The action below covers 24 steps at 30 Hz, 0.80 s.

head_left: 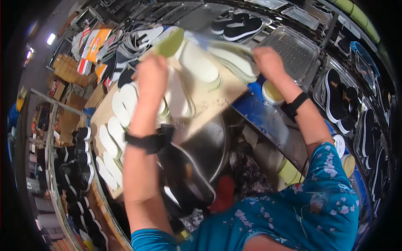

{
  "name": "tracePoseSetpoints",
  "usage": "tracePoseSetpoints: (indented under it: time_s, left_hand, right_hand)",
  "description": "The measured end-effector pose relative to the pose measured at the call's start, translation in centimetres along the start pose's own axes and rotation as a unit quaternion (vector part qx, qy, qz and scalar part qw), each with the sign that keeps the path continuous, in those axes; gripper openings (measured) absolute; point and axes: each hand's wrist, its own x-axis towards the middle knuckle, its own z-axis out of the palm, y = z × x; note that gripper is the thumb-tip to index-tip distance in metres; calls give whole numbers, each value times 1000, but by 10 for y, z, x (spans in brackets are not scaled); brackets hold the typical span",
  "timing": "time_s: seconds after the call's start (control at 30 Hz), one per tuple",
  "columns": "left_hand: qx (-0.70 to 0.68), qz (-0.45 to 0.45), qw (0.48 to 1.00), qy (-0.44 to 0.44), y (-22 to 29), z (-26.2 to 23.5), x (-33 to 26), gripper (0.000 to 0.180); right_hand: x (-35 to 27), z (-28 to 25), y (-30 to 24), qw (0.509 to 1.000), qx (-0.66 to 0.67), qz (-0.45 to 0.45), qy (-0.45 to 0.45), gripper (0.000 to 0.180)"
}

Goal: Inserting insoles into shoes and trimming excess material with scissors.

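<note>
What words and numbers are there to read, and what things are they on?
None is clear enough for me to read out.
Wooden board: dark handwritten-looking marks near its edge, too blurred to read.
Orange-and-white packaging: markings too small to read.
Green insole: blurred, no lettering I can make out.

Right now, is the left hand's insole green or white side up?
Green: though blurred, the insole at the left hand shows green.

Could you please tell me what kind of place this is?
Probably a shoe workshop or factory: stacks of white sole-shaped pieces lie on a board, while white-soled black shoes lie at the right and more dark shoes line the left.
</note>
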Motion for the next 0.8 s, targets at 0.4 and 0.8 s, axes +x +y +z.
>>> tracePoseSetpoints:
  time_s: [0.4,0.8]
  left_hand:
    - [-341,-455,815,108,-82,-322,-313,28]
    - [-108,-213,952,-195,24,-276,-368,15]
  right_hand:
    - [-115,-173,-82,748,625,212,-64,17]
    - [-213,-198,-243,814,337,-454,-131,30]
